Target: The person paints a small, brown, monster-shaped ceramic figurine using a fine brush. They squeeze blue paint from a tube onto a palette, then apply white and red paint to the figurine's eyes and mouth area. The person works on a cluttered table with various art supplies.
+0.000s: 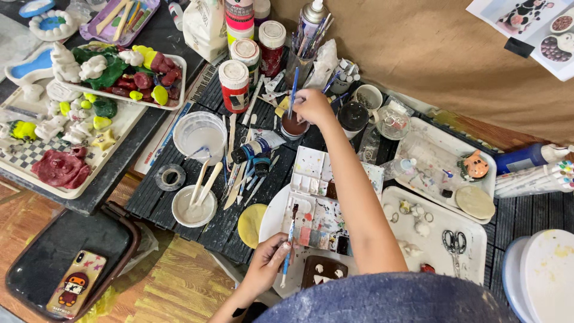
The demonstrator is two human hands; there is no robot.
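Observation:
My right hand (313, 106) reaches forward and holds a blue-handled brush (292, 90) with its tip down in a small cup of dark reddish water (294, 127). My left hand (267, 261) is low at the near edge and grips another thin brush (290, 239) that points up over a paint-stained white palette (313, 206). The palette rests on a white plate (270, 222). Just below it lies a small brown clay piece with white marks (323, 271).
Paint jars (235, 84) and a brush holder (310, 36) stand at the back. Trays of coloured clay figures (89, 90) fill the left. White trays on the right hold scissors (455, 243) and small pieces. A phone (76, 283) lies on a dark tray at lower left.

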